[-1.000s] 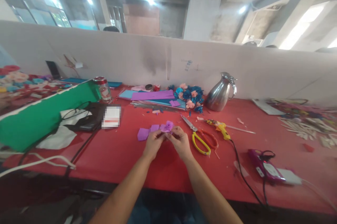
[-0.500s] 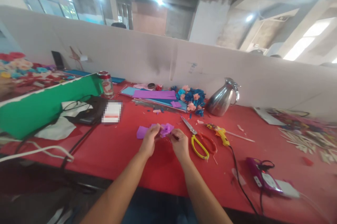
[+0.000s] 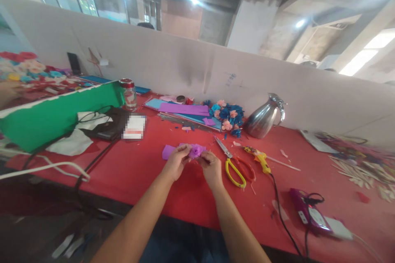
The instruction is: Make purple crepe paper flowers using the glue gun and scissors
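Observation:
Both my hands meet over the red table (image 3: 148,172), pinching a small purple paper flower (image 3: 196,150). My left hand (image 3: 175,162) grips its left side with closed fingers. My right hand (image 3: 211,167) holds its right side, fingers curled. A flat purple paper piece (image 3: 168,151) lies on the table just left of my left hand. Yellow-handled scissors (image 3: 233,166) lie right of my right hand.
A yellow glue gun (image 3: 258,156) with a black cord, a purple device (image 3: 304,209), a steel jug (image 3: 263,119), finished blue and pink paper flowers (image 3: 226,117), stacked coloured sheets (image 3: 182,110), a jar (image 3: 128,93), a green sheet (image 3: 52,117) and cables at left.
My hands have stayed together on the purple flower, turning it slightly. The view has tilted and shifted a little; nothing else on the table has moved.

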Tool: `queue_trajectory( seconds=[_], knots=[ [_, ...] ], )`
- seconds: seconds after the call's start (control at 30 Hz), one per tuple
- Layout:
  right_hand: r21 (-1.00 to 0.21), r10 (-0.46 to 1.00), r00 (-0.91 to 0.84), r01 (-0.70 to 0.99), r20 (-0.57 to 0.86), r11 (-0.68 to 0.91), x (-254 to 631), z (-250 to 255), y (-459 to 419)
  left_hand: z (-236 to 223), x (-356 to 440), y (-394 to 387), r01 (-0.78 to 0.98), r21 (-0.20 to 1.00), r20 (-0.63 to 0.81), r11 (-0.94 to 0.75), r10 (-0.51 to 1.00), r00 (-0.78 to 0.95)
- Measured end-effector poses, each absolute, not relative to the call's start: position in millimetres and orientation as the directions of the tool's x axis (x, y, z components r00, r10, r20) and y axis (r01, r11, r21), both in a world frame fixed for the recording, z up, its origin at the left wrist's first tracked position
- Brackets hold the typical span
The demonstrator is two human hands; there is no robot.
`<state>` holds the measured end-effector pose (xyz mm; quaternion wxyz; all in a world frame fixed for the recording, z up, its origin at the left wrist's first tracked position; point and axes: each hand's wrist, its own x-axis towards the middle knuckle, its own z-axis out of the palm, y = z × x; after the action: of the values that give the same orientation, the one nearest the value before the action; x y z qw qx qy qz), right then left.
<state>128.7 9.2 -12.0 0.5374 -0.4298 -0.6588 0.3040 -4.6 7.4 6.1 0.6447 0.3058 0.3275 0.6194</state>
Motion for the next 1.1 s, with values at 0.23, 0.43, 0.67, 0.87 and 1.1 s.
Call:
queue_trajectory(
  seconds=[0.23, 0.43, 0.67, 0.87, 1.1],
  knots=[
    [-0.884, 0.909, -0.034, 0.22, 0.415, 0.412, 128.2, -11.1, 7.0, 9.5, -5.2, 3.9, -0.607, 0.79, -0.065, 0.088, 0.996, 0.06],
    [-0.92, 0.935, -0.038, 0.166, 0.353, 0.354, 128.4, -10.1, 6.9, 3.9, -6.8, 7.6, -0.577, 0.816, 0.001, 0.01, 1.0, 0.018],
    [-0.953, 0.955, -0.047, 0.066, 0.293, 0.296, 126.4, -11.6, 9.1, 1.5, -2.8, 3.2, -0.354, 0.935, 0.069, -0.031, 0.993, 0.096],
    [-0.924, 0.938, -0.029, 0.164, 0.344, 0.344, 125.9, -10.0, 9.6, -0.1, -0.3, 2.3, -0.123, 0.98, 0.159, -0.156, 0.987, 0.02],
    [-0.902, 0.901, 0.129, 0.189, 0.415, 0.388, 129.3, 2.1, 1.6, -9.0, -4.1, 11.1, 0.069, 0.97, 0.243, -0.235, 0.958, -0.153]
  ],
)
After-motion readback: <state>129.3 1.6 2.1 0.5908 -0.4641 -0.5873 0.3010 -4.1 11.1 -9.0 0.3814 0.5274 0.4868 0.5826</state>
